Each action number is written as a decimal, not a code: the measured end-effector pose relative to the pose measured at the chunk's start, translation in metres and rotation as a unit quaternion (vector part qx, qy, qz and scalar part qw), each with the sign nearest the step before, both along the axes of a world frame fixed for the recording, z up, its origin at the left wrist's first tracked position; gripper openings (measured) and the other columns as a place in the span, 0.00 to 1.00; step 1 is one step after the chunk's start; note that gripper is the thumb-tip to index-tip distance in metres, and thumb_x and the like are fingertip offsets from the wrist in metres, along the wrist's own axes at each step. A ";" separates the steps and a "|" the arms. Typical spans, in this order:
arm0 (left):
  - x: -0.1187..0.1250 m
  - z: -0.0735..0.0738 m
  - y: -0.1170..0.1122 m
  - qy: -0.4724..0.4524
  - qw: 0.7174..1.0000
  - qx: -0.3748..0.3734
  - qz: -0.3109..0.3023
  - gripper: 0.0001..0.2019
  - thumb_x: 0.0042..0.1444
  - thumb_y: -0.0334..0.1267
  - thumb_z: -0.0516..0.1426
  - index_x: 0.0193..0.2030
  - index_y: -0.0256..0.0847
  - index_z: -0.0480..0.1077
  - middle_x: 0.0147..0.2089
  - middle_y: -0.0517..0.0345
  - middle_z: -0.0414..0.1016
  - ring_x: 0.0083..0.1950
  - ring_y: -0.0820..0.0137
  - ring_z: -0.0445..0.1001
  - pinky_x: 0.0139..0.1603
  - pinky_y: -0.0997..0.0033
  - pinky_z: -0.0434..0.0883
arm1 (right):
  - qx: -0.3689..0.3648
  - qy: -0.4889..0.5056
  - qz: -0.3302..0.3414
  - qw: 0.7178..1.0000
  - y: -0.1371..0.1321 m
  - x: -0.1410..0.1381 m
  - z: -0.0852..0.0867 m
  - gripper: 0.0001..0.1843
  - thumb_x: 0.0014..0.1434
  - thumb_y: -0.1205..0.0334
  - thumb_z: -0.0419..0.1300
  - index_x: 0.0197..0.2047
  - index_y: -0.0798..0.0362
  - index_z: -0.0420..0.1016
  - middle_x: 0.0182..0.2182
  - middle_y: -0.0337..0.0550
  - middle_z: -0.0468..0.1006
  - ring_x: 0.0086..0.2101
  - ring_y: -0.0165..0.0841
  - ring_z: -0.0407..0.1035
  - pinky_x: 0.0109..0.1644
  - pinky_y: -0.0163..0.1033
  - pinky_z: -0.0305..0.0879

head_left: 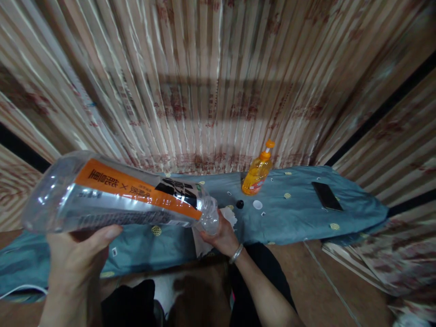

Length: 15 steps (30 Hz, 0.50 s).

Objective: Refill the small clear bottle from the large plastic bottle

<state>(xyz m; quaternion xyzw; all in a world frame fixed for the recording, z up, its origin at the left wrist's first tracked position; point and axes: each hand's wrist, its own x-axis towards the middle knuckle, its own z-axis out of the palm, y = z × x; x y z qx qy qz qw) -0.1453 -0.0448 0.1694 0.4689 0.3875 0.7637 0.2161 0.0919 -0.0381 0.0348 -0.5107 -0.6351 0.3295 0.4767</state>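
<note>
My left hand [80,252] grips the base end of a large clear plastic bottle [119,195] with an orange and black label, held almost on its side with the open neck pointing right. My right hand [221,234] is closed around the bottle's neck and also holds a white cloth or tissue [200,243] under it. The bottle looks empty. A silver bracelet sits on my right wrist.
A blue-grey sheet [296,218] covers a low surface ahead. On it stand an orange-capped bottle of orange liquid [258,171], a small black cap [240,204], a white cap [257,205] and a dark phone [327,196]. Striped curtains hang behind; brown floor lies below.
</note>
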 end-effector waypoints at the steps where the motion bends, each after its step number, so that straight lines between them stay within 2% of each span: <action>1: 0.001 0.001 0.000 0.003 1.000 -0.001 0.003 0.43 0.21 0.38 0.72 0.53 0.44 0.67 0.52 0.52 0.74 0.57 0.52 0.70 0.49 0.58 0.77 | 0.003 0.000 0.000 1.000 0.000 0.000 0.001 0.34 0.46 0.63 0.66 0.57 0.54 0.64 0.43 0.46 0.78 0.40 0.39 0.75 0.46 0.46 0.74; 7: 0.010 0.013 -0.004 0.019 1.000 -0.016 0.004 0.45 0.22 0.33 0.72 0.55 0.44 0.66 0.51 0.53 0.75 0.53 0.55 0.74 0.40 0.65 0.79 | 0.009 -0.001 -0.001 1.000 0.001 0.001 0.000 0.35 0.46 0.63 0.67 0.57 0.53 0.63 0.44 0.44 0.78 0.40 0.37 0.75 0.49 0.43 0.74; 12: 0.017 0.016 -0.006 -0.008 1.000 -0.011 -0.005 0.43 0.24 0.30 0.71 0.54 0.44 0.68 0.50 0.55 0.76 0.53 0.60 0.74 0.44 0.70 0.78 | 0.007 0.004 0.001 1.000 0.000 0.001 0.000 0.37 0.44 0.64 0.67 0.57 0.55 0.63 0.45 0.47 0.78 0.42 0.40 0.74 0.49 0.47 0.73; 15: 0.019 0.015 -0.007 -0.016 1.000 -0.005 -0.012 0.45 0.22 0.29 0.71 0.55 0.46 0.67 0.50 0.55 0.76 0.51 0.58 0.75 0.47 0.65 0.78 | -0.001 0.001 -0.006 1.000 0.000 0.000 0.004 0.34 0.45 0.64 0.67 0.56 0.55 0.63 0.44 0.48 0.78 0.41 0.41 0.74 0.49 0.48 0.73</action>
